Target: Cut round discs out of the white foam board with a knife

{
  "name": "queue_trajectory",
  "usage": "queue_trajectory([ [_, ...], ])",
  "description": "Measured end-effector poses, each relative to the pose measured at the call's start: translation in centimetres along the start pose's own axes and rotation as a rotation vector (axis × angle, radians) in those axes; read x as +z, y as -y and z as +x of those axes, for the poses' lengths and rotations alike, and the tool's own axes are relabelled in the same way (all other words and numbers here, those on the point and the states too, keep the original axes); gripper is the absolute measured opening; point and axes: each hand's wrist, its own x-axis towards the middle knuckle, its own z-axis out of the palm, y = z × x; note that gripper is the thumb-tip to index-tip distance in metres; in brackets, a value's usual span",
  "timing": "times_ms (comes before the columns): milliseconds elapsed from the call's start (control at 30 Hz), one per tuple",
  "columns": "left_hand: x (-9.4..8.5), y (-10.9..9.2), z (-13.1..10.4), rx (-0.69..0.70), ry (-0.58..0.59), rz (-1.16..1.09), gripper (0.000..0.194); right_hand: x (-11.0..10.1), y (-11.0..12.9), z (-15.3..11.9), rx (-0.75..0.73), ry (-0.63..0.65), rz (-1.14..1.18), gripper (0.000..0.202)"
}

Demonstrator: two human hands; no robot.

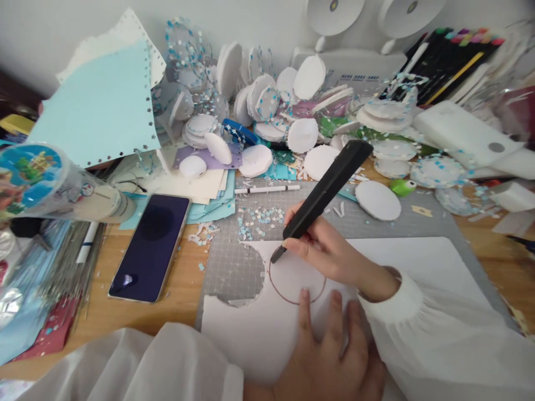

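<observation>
My right hand (324, 245) grips a thick black pen-shaped cutter (328, 192), tilted, its narrow tip at the left side of a brown circle outline (288, 302). The outline is drawn on a white foam sheet (251, 345) whose upper left edge has rough, curved cut-outs. Below the circle my left hand (330, 351) lies flat on the sheet with fingers spread, one fingertip touching the line. Under the sheet is a grey cutting mat (225, 267), strewn with small white and blue bits (261, 220). A loose white disc (378, 200) rests on the mat beyond my right hand.
A phone (152, 245) and a clear cup (62, 181) lie to the left. Piled white discs (261, 97) and a white two-headed lamp-like device (351, 64) line the wall. Thin wires (69, 267) lie far left; black markers (451, 61) stand back right.
</observation>
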Motion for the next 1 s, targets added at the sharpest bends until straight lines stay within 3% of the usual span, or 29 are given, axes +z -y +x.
queue_trajectory([
  [133, -0.2, 0.2, 0.0, 0.027, 0.002, -0.007, 0.021, 0.4, 0.0, 0.2, -0.039, -0.012, 0.001, 0.015],
  [367, -0.3, 0.2, 0.5, -0.019, -0.055, -0.027, 0.017, 0.2, -0.8, 0.3, 0.084, -0.11, 0.087, 0.018],
  [800, 0.0, 0.0, 0.3, -0.051, -0.081, -0.056, 0.016, 0.6, -1.0, 0.2, 0.116, -0.189, 0.163, 0.02],
  [1000, -0.3, 0.4, 0.3, 0.019, -0.036, -0.029, 0.018, 0.4, -2.0, 0.8, 0.138, -0.475, 0.464, 0.022],
])
